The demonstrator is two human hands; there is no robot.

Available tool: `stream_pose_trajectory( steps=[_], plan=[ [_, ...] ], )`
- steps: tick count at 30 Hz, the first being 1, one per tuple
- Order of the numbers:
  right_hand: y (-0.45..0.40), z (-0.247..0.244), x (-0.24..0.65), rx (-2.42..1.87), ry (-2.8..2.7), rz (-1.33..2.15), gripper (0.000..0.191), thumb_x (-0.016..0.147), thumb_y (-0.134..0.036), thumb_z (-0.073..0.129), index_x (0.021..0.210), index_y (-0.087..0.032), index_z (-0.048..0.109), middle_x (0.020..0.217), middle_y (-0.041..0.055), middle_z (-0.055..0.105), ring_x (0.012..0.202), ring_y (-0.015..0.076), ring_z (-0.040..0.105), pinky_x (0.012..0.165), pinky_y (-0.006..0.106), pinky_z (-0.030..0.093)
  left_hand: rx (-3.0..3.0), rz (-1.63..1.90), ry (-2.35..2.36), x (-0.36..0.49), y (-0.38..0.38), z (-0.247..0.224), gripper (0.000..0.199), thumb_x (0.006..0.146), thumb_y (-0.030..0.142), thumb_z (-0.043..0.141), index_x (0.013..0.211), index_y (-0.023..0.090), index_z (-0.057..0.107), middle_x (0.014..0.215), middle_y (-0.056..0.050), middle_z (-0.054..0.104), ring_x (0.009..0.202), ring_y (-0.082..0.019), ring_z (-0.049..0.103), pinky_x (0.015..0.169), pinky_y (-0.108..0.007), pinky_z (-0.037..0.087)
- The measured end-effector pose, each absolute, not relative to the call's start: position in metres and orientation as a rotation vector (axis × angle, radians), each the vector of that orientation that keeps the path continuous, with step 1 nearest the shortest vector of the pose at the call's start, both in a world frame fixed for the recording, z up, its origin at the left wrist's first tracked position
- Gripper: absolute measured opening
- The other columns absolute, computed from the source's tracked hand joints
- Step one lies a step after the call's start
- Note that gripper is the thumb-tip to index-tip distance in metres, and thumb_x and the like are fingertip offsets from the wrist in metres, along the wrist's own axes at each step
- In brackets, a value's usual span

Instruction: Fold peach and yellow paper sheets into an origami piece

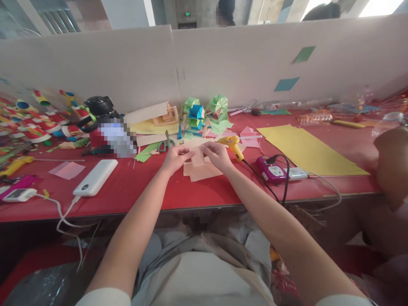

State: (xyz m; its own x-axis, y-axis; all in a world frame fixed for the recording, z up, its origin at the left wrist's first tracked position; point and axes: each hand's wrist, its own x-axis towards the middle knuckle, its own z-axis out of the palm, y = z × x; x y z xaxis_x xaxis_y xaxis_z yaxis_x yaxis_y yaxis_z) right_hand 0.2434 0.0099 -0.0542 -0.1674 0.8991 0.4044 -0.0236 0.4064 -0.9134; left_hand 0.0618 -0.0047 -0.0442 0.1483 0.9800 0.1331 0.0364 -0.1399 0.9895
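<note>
Between my two hands is a small pale peach piece of paper (pixel 197 156), pinched at its left edge by my left hand (pixel 176 159) and at its upper right by my right hand (pixel 217 154). Both hands are closed on it. More peach paper sheets (pixel 204 171) lie on the red table just below. Scissors with grey-green handles (pixel 165 144) rest left of my left hand. A yellow glue gun (pixel 234 146) lies just right of my right hand, its black cord running toward me. Folded green and blue paper shapes (pixel 196 115) stand behind the hands.
A purple power strip (pixel 270 171) and a yellow sheet (pixel 312 151) lie to the right. At left are a white power bank (pixel 95 177), a black-lidded bottle (pixel 100 110) and several colourful paper figures (pixel 35 123). A pale partition (pixel 127 68) closes the back. Another person's arm (pixel 393 165) is at far right.
</note>
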Motion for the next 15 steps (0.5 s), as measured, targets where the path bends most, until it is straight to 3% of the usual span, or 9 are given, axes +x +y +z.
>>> stream_pose_trajectory(
  steps=[5,10,15],
  plan=[
    [0.0115,-0.0556,0.243,-0.819,-1.483,0.949,0.031,0.079,-0.048,0.065,0.076,-0.017,0.067,0.07,0.0034,0.064,0.067,0.0175,0.063,0.067,0.034,0.056,1.413,1.14,1.026,0.0625,-0.005,-0.044,0.038,0.061,0.046,0.083,0.078,0.014,0.069,0.079,-0.004,0.068,0.073,-0.017,0.063,0.072,-0.033,0.055],
    [0.0119,-0.0562,0.2428,-0.806,-1.437,0.937,0.032,0.078,-0.05,0.067,0.077,-0.018,0.067,0.07,0.0031,0.065,0.067,0.0178,0.063,0.069,0.036,0.057,1.479,1.15,1.094,0.0638,-0.0033,-0.0462,0.039,0.058,0.046,0.084,0.069,0.014,0.064,0.069,-0.001,0.062,0.063,-0.013,0.058,0.066,-0.031,0.053],
    [0.0106,-0.0537,0.2428,-0.82,-1.424,0.925,0.035,0.078,-0.054,0.067,0.077,-0.018,0.067,0.069,0.0025,0.065,0.067,0.0177,0.063,0.07,0.036,0.058,1.531,1.138,1.063,0.0643,-0.0023,-0.0488,0.038,0.062,0.046,0.082,0.073,0.014,0.064,0.073,-0.001,0.062,0.066,-0.014,0.06,0.065,-0.031,0.056]
  ],
)
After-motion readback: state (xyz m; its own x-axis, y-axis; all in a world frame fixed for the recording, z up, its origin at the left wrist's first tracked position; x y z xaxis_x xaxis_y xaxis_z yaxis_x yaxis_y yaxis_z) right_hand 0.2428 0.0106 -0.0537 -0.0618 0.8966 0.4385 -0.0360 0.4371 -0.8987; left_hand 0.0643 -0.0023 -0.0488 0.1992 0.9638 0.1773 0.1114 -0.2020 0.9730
